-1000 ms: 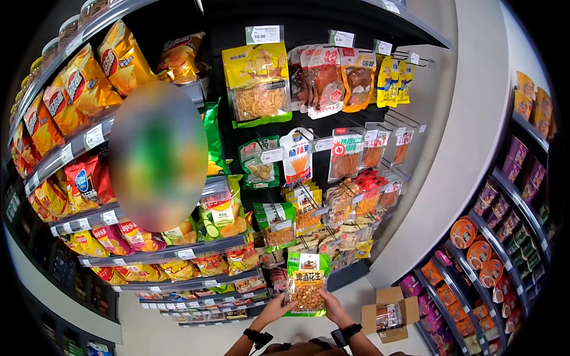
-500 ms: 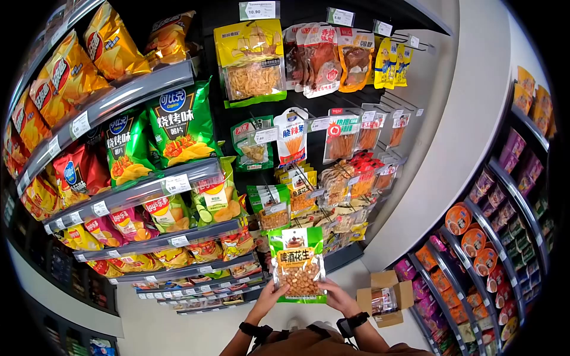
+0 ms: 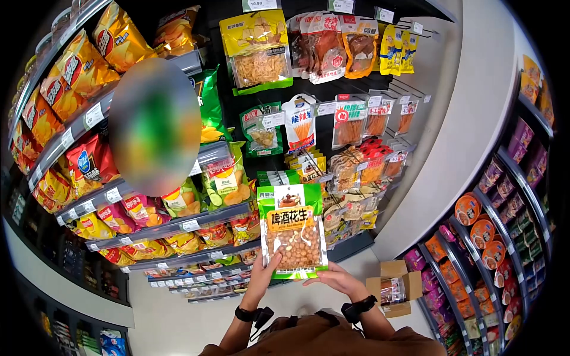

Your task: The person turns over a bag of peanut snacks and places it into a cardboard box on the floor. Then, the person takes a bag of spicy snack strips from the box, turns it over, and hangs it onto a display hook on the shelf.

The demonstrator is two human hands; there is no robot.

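Observation:
A green-and-white bag of peanuts (image 3: 294,252) with a clear front is held upright before the hanging racks. My left hand (image 3: 261,277) grips its lower left edge, the thumb lying on the front and the fingers hidden behind. At the lower right corner, my right hand (image 3: 339,280) is closed on the bag's bottom edge. Behind the bag's top, a row of green snack packets (image 3: 278,177) hangs from a hook. A yellow packet (image 3: 310,173) hangs just right of them.
Curved shelves of chip bags (image 3: 222,181) rise on the left. Hanging snack pouches (image 3: 363,47) fill the rack ahead. On the floor at right stands an opened cardboard box (image 3: 396,310) with packets inside. Shelves of tub-shaped packages (image 3: 467,209) line the far right. A blurred oval covers part of the left shelves.
Both hands have raised the peanut bag, and it looks larger, nearer the camera. My right hand has shifted under its lower corner. The view has tilted slightly, and a blurred oval has appeared.

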